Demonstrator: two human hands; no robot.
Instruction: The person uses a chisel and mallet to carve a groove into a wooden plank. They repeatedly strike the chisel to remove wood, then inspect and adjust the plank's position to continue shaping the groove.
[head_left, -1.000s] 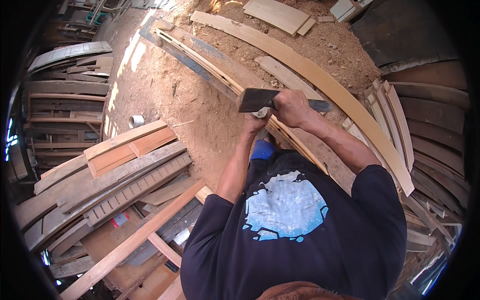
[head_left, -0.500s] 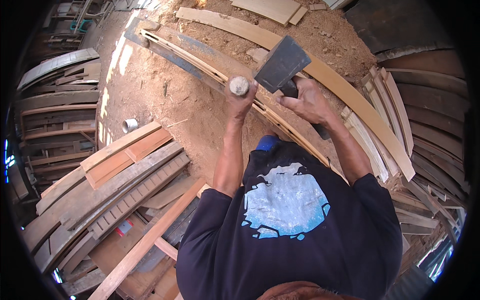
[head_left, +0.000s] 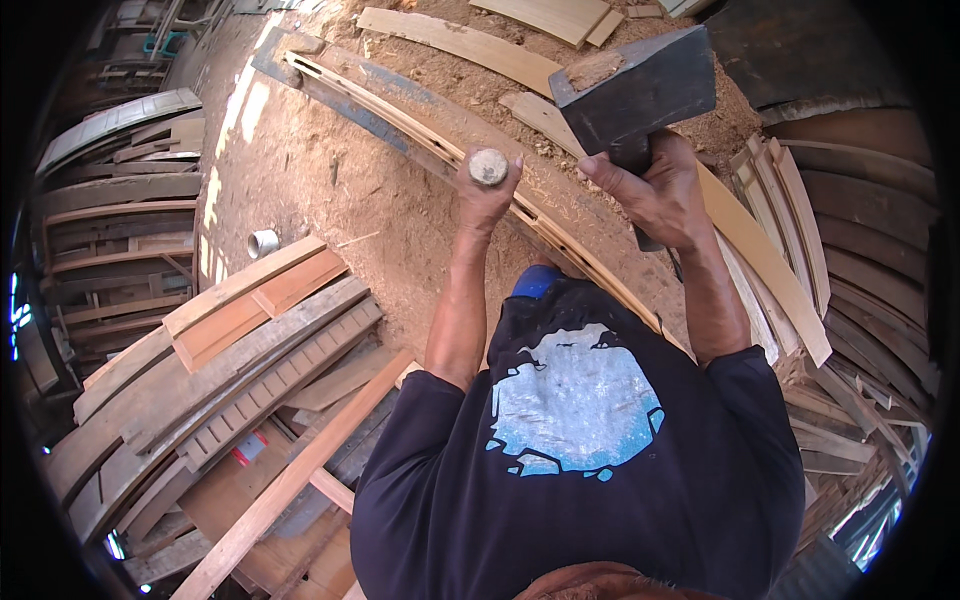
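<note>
My left hand (head_left: pixel 480 205) is closed around an upright chisel (head_left: pixel 488 167), seen end-on from its round, worn handle top; its blade is hidden beneath the hand. Under it runs a long narrow wooden strip (head_left: pixel 375 108) with slots cut along its length, lying on a work beam (head_left: pixel 440 105). To the right, my right hand (head_left: pixel 665 190) grips the short handle of a mallet (head_left: pixel 640 95) with a big dark block head. The mallet head is raised, apart from the chisel top, to its upper right.
Sawdust and shavings (head_left: pixel 330 190) cover the ground. Stacked boards (head_left: pixel 260 360) lie at the lower left, and more planks (head_left: pixel 790 220) at the right. A long pale board (head_left: pixel 460 45) passes behind the mallet. A small white cup-like piece (head_left: pixel 262 243) lies left of the beam.
My right hand has swung the mallet up and to the right, away from the chisel. My left hand with the chisel has barely moved.
</note>
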